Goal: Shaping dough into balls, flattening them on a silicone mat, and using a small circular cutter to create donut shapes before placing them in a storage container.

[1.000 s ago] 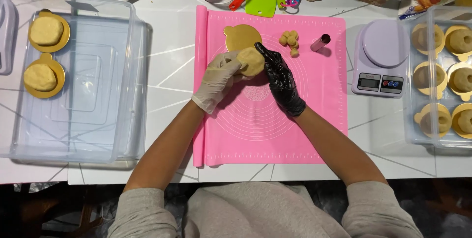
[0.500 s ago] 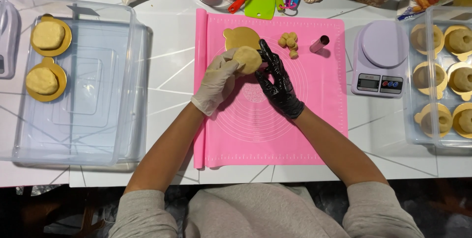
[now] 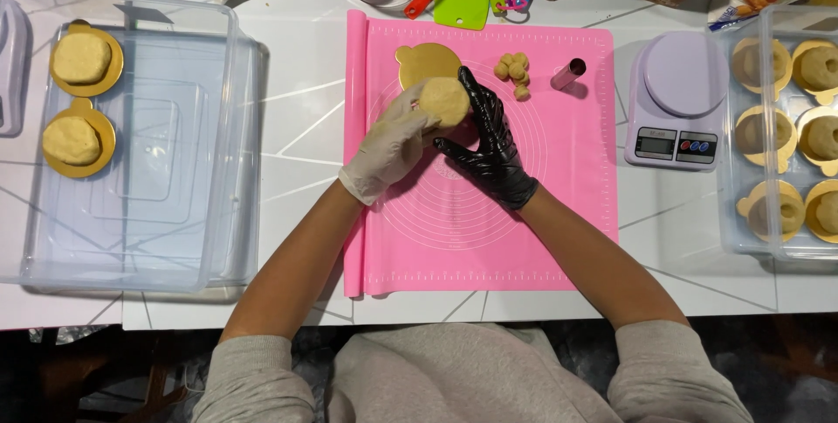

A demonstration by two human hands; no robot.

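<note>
Hands — left white-gloved, right black-gloved — cup a dough ball between curled fingers above the pink mat.

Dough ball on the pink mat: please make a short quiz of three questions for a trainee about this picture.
1. True or false: both hands touch the dough ball.
2. Which hand wears the black glove?
A. left hand
B. right hand
3. What lies on the pink mat between the gold round board and the small metal cylinder?

Key:
1. True: both gloved hands cup it above the mat.
2. B.
3. A cluster of small dough pieces.
</note>
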